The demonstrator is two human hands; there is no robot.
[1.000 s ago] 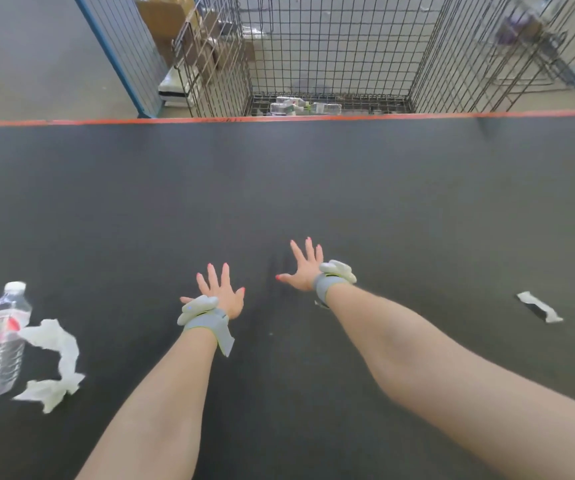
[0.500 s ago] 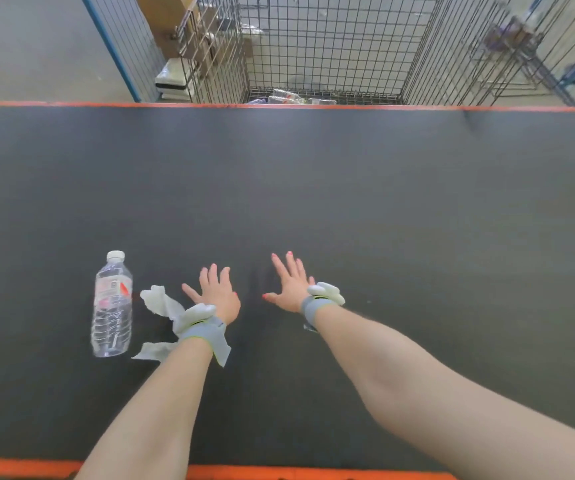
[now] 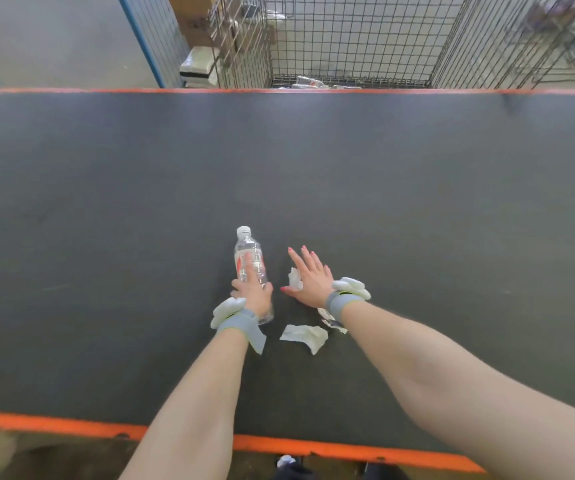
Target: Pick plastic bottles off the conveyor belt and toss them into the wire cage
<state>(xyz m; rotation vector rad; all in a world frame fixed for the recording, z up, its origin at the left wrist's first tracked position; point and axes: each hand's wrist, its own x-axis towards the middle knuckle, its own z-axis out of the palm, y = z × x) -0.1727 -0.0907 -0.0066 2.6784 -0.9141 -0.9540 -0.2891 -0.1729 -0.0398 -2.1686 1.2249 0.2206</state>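
A clear plastic water bottle (image 3: pixel 248 249) with a white cap and red-marked label lies on the dark conveyor belt (image 3: pixel 313 168), cap pointing away from me. My left hand (image 3: pixel 253 289) lies on top of the bottle's lower half, with fingers stretched along its body. My right hand (image 3: pixel 308 277) is spread flat just right of the bottle, over a scrap of white paper (image 3: pixel 293 278). The wire cage (image 3: pixel 348 36) stands beyond the belt's far edge, with several bottles (image 3: pixel 310 83) on its floor.
Crumpled white paper (image 3: pixel 304 336) lies on the belt between my wrists, and another scrap (image 3: pixel 327 318) shows under my right wrist. Orange strips (image 3: pixel 54 426) edge the belt near and far. A blue-framed mesh panel (image 3: pixel 147 39) and cardboard boxes stand left of the cage.
The bottle and paper have travelled right along the belt to under my hands. My left hand now lies on the bottle; my right hand has come over the paper scrap.
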